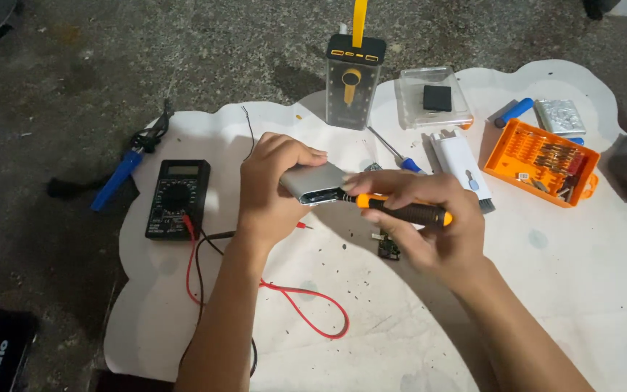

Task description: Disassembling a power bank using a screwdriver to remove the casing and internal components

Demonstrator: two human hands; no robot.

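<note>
The left hand (270, 190) clasps a flat silver metal casing (313, 184); the right hand (437, 221) grasps an orange-and-black screwdriver (400, 209), whose tip could slip and gouge it.

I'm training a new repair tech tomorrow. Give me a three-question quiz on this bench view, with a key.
1. True or false: the left hand holds the grey metal casing off the white mat.
2. Which tool does the right hand grip? A) soldering iron B) orange-and-black screwdriver C) brush
3. Fill in: the red and black leads run from the black ______ on the mat's left side.

Key: 1 true. 2 B; its tip sits at the casing's open end. 3 multimeter.
</note>
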